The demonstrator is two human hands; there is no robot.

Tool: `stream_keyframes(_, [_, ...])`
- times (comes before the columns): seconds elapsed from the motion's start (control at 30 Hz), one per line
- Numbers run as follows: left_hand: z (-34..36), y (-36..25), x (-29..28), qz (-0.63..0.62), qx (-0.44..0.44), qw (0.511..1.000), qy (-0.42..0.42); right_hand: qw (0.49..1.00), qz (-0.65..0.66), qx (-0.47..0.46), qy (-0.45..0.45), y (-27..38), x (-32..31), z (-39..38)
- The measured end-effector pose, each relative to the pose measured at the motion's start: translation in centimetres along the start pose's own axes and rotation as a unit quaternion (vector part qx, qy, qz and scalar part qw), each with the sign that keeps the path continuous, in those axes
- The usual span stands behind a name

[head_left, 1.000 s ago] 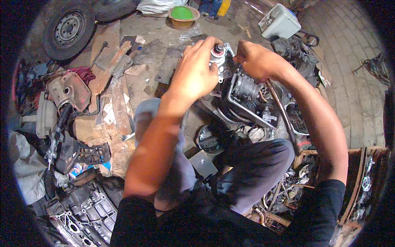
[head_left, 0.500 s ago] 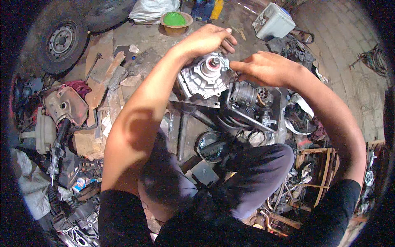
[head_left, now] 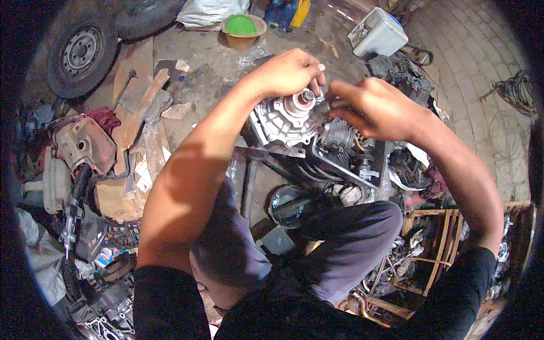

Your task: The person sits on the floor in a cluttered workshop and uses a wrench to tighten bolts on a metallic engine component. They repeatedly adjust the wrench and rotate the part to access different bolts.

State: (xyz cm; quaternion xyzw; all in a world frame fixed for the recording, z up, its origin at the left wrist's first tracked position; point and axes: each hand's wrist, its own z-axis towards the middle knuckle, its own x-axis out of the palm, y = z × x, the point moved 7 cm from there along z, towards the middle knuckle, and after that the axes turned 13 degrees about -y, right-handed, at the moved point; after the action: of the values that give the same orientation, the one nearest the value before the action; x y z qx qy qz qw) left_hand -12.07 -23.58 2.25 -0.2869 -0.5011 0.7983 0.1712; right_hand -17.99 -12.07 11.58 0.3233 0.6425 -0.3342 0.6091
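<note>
So the person is crouched over a pile of engine bits, both hands up on a silver ribbed housing (head_left: 283, 120) — a cast aluminium cover with a round hub and a short shaft poking out of its middle. It sits on top of a dark metal frame (head_left: 340, 164), right in front of the knees and just left of a greyish cylindrical part (head_left: 338, 135) bolted into that frame.

The left hand (head_left: 288, 72) comes over the top of the housing, fingers curled down onto its far edge by the hub, so it's closed on the casting. The right hand (head_left: 371, 106) is pressed in from the right side, fingers bunched together at the edge of the housing where it meets the cylinder. It looks like it's pinching something small there, but the fingertips are blurred and I can't tell what, if anything, is between them.

Around all that: a car wheel (head_left: 79, 51) lying at the upper left, a green bowl (head_left: 242, 26) at the top, a pale grey plastic box (head_left: 378, 33) at the upper right, and a rusty reddish casing (head_left: 85, 144) off to the left among scraps of cardboard. A wooden crate (head_left: 447, 238) full of metal odds sits by the right knee.
</note>
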Motion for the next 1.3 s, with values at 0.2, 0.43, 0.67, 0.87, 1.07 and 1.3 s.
stream_keyframes(0.2, [-0.2,-0.6,0.2,-0.001,-0.005,1.0,-0.015,0.972,0.166,0.151,-0.064,-1.4,0.5,-1.8])
stream_keyframes(0.43, [-0.2,-0.7,0.1,0.008,-0.044,0.999,-0.013,0.973,0.139,0.174,-0.057,-1.7,0.5,-1.6])
stream_keyframes(0.67, [-0.3,-0.2,-0.1,-0.003,-0.038,0.999,-0.016,0.979,0.115,0.164,-0.037,-1.5,1.8,-1.2])
stream_keyframes(0.87, [-0.1,-0.3,0.5,-0.024,-0.016,1.0,-0.01,0.973,0.058,0.224,-0.003,-0.4,3.2,-0.3])
stream_keyframes(1.07, [-0.3,-2.1,-0.7,-0.038,0.075,0.995,-0.054,0.963,0.08,0.251,-0.059,0.0,2.5,0.4])
stream_keyframes(1.3, [-0.6,-4.4,-0.9,-0.118,0.032,0.99,-0.076,0.982,0.058,0.175,-0.051,-0.8,2.6,-0.4])
